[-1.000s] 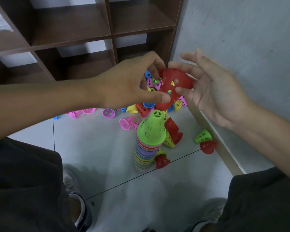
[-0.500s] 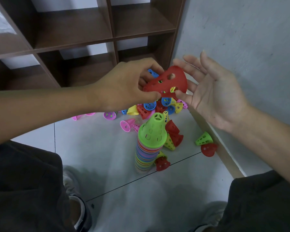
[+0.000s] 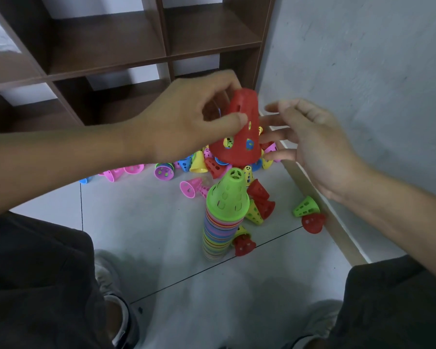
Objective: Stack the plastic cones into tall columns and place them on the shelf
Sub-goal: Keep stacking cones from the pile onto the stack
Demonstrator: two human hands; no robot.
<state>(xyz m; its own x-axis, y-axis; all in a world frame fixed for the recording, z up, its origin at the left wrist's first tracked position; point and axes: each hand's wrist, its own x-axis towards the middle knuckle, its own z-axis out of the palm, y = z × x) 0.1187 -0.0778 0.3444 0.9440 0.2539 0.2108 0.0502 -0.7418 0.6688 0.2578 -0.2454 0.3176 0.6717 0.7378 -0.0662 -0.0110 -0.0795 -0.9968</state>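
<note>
- Nearest the camera: dark trouser legs at 7 and 5 o'clock, with a pale shoe [image 3: 108, 278] showing beside the left leg on the grey tile floor [image 3: 141, 222].
- Centre of frame: tall column of nested cones [image 3: 220, 230], striped in many colours, standing upright on the floor and capped by a green cone [image 3: 228, 195], narrow end up.
- At the column's foot, 4 o'clock side: small red cone [image 3: 243, 244] lying on its side; two more red cones [image 3: 261, 200] and a yellow one touch the column higher up.
- At 3 o'clock of the column, near the skirting: a green cone [image 3: 306, 206] and a red one [image 3: 312, 222], touching each other.
- Above the column: left hand [image 3: 186, 122] pinches a red cone [image 3: 239, 132] between thumb and fingertips, narrow end up, wide rim down, tilted slightly, held just over the green cap and not touching it.
- Right hand [image 3: 317, 147] at 3 o'clock of the red cone, fingers spread and relaxed, tips just beside the cone; contact unclear.
- Behind the hands: loose pile of cones [image 3: 199, 162], pink, blue, yellow, purple, spread toward 9 o'clock.
- Farthest, at 12 o'clock: brown wooden shelf [image 3: 106, 69] with open compartments; grey wall [image 3: 363, 59] at 2 o'clock.
</note>
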